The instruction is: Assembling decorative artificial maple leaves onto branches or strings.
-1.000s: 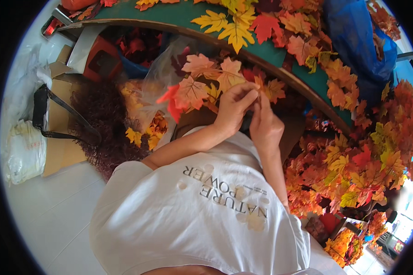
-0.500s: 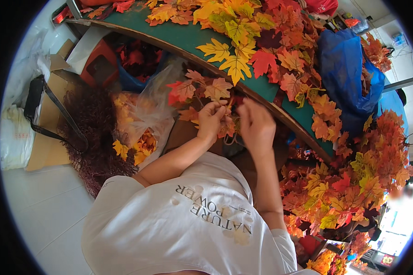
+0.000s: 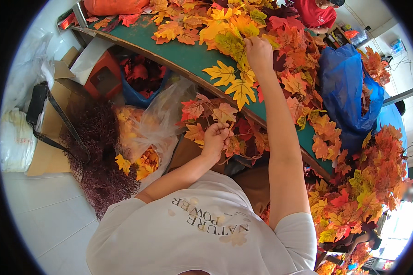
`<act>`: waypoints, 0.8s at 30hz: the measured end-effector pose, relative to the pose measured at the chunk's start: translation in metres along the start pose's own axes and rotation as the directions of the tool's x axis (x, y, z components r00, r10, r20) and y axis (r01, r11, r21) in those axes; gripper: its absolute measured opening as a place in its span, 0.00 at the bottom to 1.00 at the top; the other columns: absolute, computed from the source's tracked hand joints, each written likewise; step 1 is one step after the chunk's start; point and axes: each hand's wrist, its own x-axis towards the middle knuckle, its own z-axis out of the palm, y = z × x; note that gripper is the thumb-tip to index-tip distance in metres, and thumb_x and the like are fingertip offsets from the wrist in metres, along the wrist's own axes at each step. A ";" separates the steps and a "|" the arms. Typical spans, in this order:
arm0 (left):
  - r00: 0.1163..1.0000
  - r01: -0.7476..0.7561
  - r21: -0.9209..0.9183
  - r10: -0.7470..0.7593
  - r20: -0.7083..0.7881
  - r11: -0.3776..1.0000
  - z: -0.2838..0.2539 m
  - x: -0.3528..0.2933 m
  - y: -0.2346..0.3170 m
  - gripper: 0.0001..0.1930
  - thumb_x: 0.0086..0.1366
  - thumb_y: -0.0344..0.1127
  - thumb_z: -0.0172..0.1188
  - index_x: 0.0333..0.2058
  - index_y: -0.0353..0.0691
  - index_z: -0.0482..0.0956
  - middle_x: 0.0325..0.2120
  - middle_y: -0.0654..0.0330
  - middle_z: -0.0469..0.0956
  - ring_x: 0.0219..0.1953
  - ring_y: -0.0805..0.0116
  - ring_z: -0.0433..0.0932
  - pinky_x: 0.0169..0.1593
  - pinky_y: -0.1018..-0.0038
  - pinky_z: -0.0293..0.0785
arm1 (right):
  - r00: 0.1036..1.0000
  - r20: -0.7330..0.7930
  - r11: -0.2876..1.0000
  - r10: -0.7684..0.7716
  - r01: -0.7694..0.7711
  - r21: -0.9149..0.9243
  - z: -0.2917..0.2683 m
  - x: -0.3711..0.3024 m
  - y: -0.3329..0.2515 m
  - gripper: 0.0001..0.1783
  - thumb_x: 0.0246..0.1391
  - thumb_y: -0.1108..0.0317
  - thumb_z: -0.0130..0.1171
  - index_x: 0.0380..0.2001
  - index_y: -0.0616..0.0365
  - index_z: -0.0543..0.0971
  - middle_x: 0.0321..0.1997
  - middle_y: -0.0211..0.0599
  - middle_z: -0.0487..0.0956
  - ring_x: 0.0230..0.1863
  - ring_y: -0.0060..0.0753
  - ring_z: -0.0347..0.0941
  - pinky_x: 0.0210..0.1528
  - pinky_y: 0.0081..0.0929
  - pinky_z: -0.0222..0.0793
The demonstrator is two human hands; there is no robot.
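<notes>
— Green-topped desk (image 3: 188, 57) ahead of us, heaped with artificial maple leaves in orange, yellow and red; what has changed since a second ago?

— Our hands have parted. Both were working together at the leaf sprig just below the desk edge. Now our right hand (image 3: 258, 51) has gone up onto the desk and is pinched shut on a yellow-green leaf in the leaf pile (image 3: 243, 27) there.

— And the left?

— Our left hand (image 3: 215, 140) stays below the desk edge, fingers curled closed around the stem of the leaf sprig (image 3: 205, 112), whose orange and red leaves fan out above our knuckles.

— So we judge one piece finished with and another being fetched?

— Likely: the sprig waits in the left while the right picks the next leaf. The view has also tipped upward, so more of the desk shows than half a second ago.

— Anything else near the desk?

— Left of it and lower, a clear plastic bag (image 3: 147, 133) of yellow leaves beside a dark brown twig bundle (image 3: 98, 160); right of it, a blue bag (image 3: 348, 91) and a standing mass of leaf garlands (image 3: 371, 183).
</notes>
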 end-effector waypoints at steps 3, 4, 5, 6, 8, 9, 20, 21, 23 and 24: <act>0.999 0.016 -0.021 -0.015 0.042 1.000 -0.004 0.002 -0.003 0.06 0.64 0.27 0.50 0.39 0.39 0.70 0.25 0.61 0.75 0.16 0.81 0.65 0.17 0.85 0.60 | 0.998 -0.048 0.996 -0.049 0.053 0.072 0.008 0.005 0.010 0.09 0.48 0.67 0.58 0.24 0.64 0.79 0.24 0.49 0.76 0.28 0.50 0.74 0.31 0.39 0.70; 0.999 0.017 -0.014 -0.017 0.032 1.000 -0.003 0.003 -0.002 0.06 0.64 0.28 0.51 0.39 0.39 0.70 0.25 0.61 0.75 0.16 0.81 0.65 0.16 0.85 0.59 | 0.998 -0.041 0.996 -0.049 0.052 0.069 0.006 0.005 0.012 0.09 0.48 0.67 0.58 0.24 0.64 0.79 0.24 0.49 0.76 0.28 0.50 0.74 0.31 0.39 0.70; 1.000 0.019 -0.007 -0.019 0.023 1.000 -0.002 0.003 -0.002 0.06 0.64 0.28 0.51 0.39 0.39 0.70 0.24 0.61 0.75 0.16 0.81 0.65 0.16 0.86 0.59 | 0.998 -0.051 0.990 0.026 -0.018 0.139 0.002 0.006 0.015 0.09 0.48 0.68 0.58 0.24 0.64 0.79 0.23 0.49 0.76 0.27 0.50 0.74 0.31 0.37 0.70; 0.999 0.024 -0.011 -0.024 0.022 1.000 -0.002 0.004 -0.003 0.06 0.64 0.28 0.51 0.39 0.39 0.70 0.24 0.61 0.75 0.16 0.81 0.65 0.16 0.86 0.59 | 0.993 -0.055 0.974 0.101 -0.088 0.208 -0.002 0.006 0.018 0.09 0.47 0.68 0.58 0.24 0.65 0.79 0.22 0.49 0.76 0.26 0.49 0.74 0.31 0.36 0.70; 0.998 0.039 -0.030 -0.038 0.043 0.999 -0.002 0.005 -0.003 0.06 0.64 0.28 0.51 0.39 0.39 0.70 0.24 0.61 0.75 0.16 0.81 0.66 0.16 0.85 0.59 | 0.990 -0.089 0.978 0.113 -0.095 0.187 -0.013 0.006 0.030 0.10 0.48 0.67 0.58 0.24 0.65 0.79 0.22 0.48 0.77 0.25 0.49 0.74 0.31 0.35 0.70; 0.998 0.043 -0.031 -0.041 0.046 0.999 -0.003 0.005 -0.004 0.06 0.64 0.28 0.51 0.39 0.39 0.70 0.24 0.61 0.75 0.16 0.81 0.66 0.16 0.85 0.59 | 0.984 -0.078 0.968 0.162 -0.143 0.205 -0.018 0.005 0.036 0.10 0.48 0.67 0.58 0.24 0.64 0.80 0.23 0.49 0.77 0.26 0.49 0.75 0.31 0.36 0.70; 0.994 0.069 0.033 -0.071 0.077 0.997 -0.003 0.002 -0.006 0.07 0.64 0.29 0.52 0.41 0.39 0.69 0.27 0.60 0.74 0.18 0.79 0.66 0.19 0.83 0.59 | 0.979 0.025 0.975 0.203 -0.205 0.088 -0.044 -0.007 0.015 0.10 0.49 0.63 0.57 0.28 0.59 0.81 0.26 0.46 0.79 0.30 0.48 0.76 0.35 0.37 0.71; 0.995 0.065 0.032 -0.067 0.078 0.997 -0.003 0.002 -0.005 0.07 0.64 0.29 0.52 0.41 0.39 0.69 0.27 0.60 0.74 0.18 0.79 0.66 0.19 0.83 0.59 | 0.979 -0.161 0.986 0.126 -0.105 0.130 -0.036 -0.008 0.023 0.10 0.50 0.64 0.57 0.27 0.60 0.80 0.25 0.47 0.78 0.28 0.47 0.76 0.34 0.38 0.71; 0.994 0.074 0.036 -0.077 0.079 0.997 -0.005 0.001 -0.005 0.07 0.64 0.30 0.52 0.41 0.40 0.69 0.28 0.60 0.74 0.19 0.78 0.67 0.19 0.83 0.60 | 0.944 -0.219 0.959 0.249 -0.208 0.192 -0.044 -0.003 0.024 0.11 0.50 0.64 0.56 0.27 0.61 0.80 0.24 0.45 0.78 0.27 0.42 0.76 0.32 0.36 0.71; 0.994 0.076 0.037 -0.079 0.077 0.996 -0.004 0.001 -0.006 0.07 0.64 0.30 0.52 0.41 0.40 0.69 0.28 0.60 0.74 0.19 0.78 0.67 0.19 0.83 0.60 | 0.889 -0.270 0.918 0.370 -0.305 0.254 -0.050 -0.002 0.026 0.11 0.50 0.65 0.56 0.26 0.63 0.80 0.22 0.43 0.78 0.25 0.38 0.76 0.29 0.33 0.71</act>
